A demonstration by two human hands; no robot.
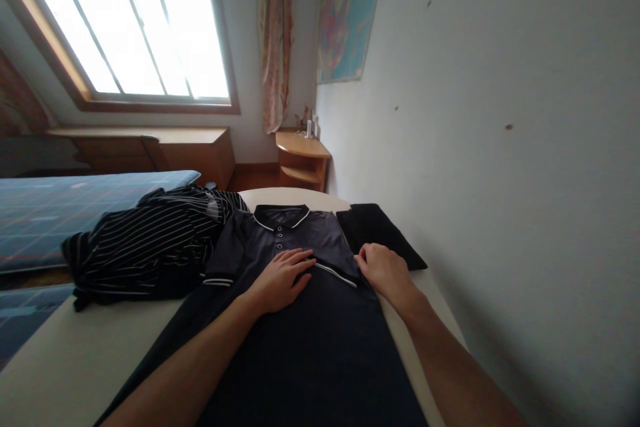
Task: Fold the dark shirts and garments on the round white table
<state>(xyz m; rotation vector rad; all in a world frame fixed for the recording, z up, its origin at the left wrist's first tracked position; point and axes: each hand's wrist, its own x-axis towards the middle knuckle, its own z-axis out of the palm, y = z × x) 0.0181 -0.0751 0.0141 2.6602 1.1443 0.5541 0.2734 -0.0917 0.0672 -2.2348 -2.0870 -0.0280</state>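
Note:
A dark polo shirt with white-edged collar and cuffs lies front up on a cream table, its collar toward the far edge. My left hand rests on the shirt's chest with its fingers spread, touching the white-striped edge of the sleeve folded across the front. At the shirt's right edge, my right hand has its fingers curled in a pinch on the dark fabric by the shoulder. The shirt's lower part runs out of view between my forearms.
Left of the shirt lies a crumpled black striped garment. A folded black cloth sits at the right, near the white wall. Beyond are a blue plaid mattress, a corner shelf and a window.

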